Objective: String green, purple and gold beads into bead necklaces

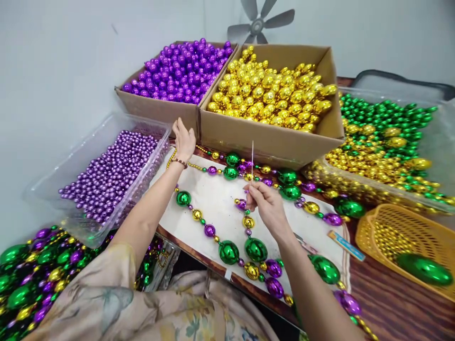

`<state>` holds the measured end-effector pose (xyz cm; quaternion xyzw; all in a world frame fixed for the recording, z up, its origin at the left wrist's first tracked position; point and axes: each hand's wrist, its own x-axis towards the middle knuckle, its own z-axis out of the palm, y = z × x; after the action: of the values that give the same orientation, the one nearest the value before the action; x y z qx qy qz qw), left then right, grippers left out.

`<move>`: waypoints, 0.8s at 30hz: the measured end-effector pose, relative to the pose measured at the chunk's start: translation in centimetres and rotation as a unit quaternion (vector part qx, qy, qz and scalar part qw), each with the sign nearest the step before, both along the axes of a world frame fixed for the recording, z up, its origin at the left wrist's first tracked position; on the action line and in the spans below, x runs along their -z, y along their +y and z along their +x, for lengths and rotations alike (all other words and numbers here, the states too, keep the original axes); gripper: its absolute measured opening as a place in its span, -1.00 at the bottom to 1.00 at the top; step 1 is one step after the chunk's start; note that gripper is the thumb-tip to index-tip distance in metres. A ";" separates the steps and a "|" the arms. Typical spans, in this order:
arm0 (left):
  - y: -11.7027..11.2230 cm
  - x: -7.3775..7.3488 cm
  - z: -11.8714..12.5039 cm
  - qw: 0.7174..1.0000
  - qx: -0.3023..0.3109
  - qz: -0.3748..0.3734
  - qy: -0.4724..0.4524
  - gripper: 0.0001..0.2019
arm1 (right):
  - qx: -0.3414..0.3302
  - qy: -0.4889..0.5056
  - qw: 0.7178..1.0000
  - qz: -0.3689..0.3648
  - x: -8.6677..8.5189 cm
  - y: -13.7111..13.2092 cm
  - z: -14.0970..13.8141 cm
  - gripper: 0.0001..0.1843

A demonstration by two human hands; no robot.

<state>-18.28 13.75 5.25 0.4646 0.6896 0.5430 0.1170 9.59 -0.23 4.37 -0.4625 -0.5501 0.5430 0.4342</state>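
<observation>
In my right hand [265,203], finger and thumb are pinched round a long thin needle [252,161] that points up. Below that hand hangs a bead strand, with a gold bead [248,221] and a large green bead [256,249] on it. My left hand [185,139] is raised in front of the cardboard box of purple beads [156,103], its fingers stretched out and nothing visible in them. Beneath my arms, strands of green, gold and purple beads lie across the white cloth [209,189]. One large green bead [184,199] rests near the cloth's left side.
A box of gold beads [270,94] stands beside the purple one. To the left is a clear bin of small purple beads [113,170]. On the right are a bin of green and gold beads [384,142], a yellow basket [426,227] and a blue-and-orange packet [345,245].
</observation>
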 end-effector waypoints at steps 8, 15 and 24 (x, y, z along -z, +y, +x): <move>3.9 -0.8 -1.3 0.986 -0.089 -0.114 0.083 -0.53 | 0.000 -0.015 0.999 -0.029 0.3 -0.8 1.0 -0.59; 4.8 -0.3 -2.3 0.973 -0.115 -0.129 0.150 -0.54 | 0.001 0.001 0.999 -0.043 1.0 -2.4 1.8 -0.61; -2.6 -5.6 -1.9 0.903 0.025 -0.238 0.356 -0.77 | -0.006 0.025 0.999 -0.028 1.7 -3.4 2.6 -0.59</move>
<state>-20.21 11.11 10.89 0.6026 0.7822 0.1576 -0.0157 12.24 -3.63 2.67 -0.4573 -0.5267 0.5723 0.4312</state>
